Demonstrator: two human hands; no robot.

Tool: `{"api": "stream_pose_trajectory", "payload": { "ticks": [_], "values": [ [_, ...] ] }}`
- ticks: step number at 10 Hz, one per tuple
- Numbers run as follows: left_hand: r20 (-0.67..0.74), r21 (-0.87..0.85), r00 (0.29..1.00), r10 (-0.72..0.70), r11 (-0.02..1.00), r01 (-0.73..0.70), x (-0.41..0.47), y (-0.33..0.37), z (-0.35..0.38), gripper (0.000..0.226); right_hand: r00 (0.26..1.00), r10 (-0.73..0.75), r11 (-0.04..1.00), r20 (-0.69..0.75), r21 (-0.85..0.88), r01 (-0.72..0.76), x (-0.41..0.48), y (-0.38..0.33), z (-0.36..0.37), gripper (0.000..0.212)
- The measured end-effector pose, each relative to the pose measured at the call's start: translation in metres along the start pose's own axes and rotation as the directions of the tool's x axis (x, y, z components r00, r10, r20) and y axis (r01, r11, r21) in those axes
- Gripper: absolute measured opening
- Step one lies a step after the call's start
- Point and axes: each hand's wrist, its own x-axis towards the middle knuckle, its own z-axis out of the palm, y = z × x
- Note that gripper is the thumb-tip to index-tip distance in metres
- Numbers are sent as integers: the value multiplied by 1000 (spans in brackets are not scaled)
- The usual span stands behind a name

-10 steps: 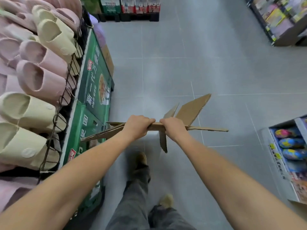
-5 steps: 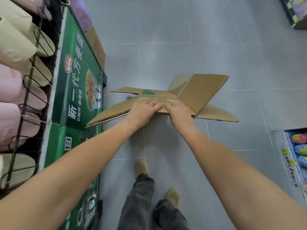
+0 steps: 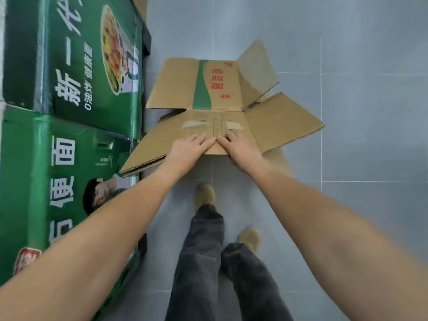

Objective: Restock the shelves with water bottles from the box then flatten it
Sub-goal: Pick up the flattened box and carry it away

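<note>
Obs: the box [image 3: 217, 89] is collapsed and lies low over the floor [image 3: 359, 135], just ahead of my shoes [image 3: 204, 195]. Its printed panel faces up on the far side. No bottles are in view, so I judge the restocking done and flattening to be the step in hand.

Hands: left hand [image 3: 192, 147] and right hand [image 3: 238, 147] sit side by side on the near panel, fingertips almost meeting at its middle. Fingers [image 3: 203, 141] are straight and laid flat on the cardboard, pressing rather than gripping. I cannot tell where the thumbs are.

State of the work: not fully flat. The right flap [image 3: 284, 126] tilts upward. The left flap [image 3: 148, 149] is raised at its near corner, which is touching or just beside the green cartons [image 3: 69, 77]; I cannot tell which.

Method notes:
- Press down evenly through both palms, weight over the centre crease.
- Slide the box rightward, away from the cartons, so the left flap can drop.
- Then sweep the hands outward, one to each side, creasing each flap along its fold.
- Keep my feet back from the near edge.

Risk: springy flaps may lift again once the hands come off.
</note>
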Motion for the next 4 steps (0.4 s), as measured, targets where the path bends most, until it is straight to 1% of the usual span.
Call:
{"api": "stream_pose_trajectory", "payload": {
  "ticks": [1,2,3,4],
  "values": [
    [-12,-51,1000,-3,999,2,-8,5,29,61,999,32,999,1,-4,-32,-4,-6,30,67],
    [34,-63,999,-35,997,37,-8,7,42,62,995,64,998,78,-29,-62,1,-10,37,69],
    [88,-132,994,-65,988,77,-16,6,44,57,980,87,996,177,-35,-82,2,-14,36,71],
    [86,-303,982,-165,935,184,-32,15,44,52,978,135,991,162,-22,-133,-11,-14,37,46]
  ]
}}
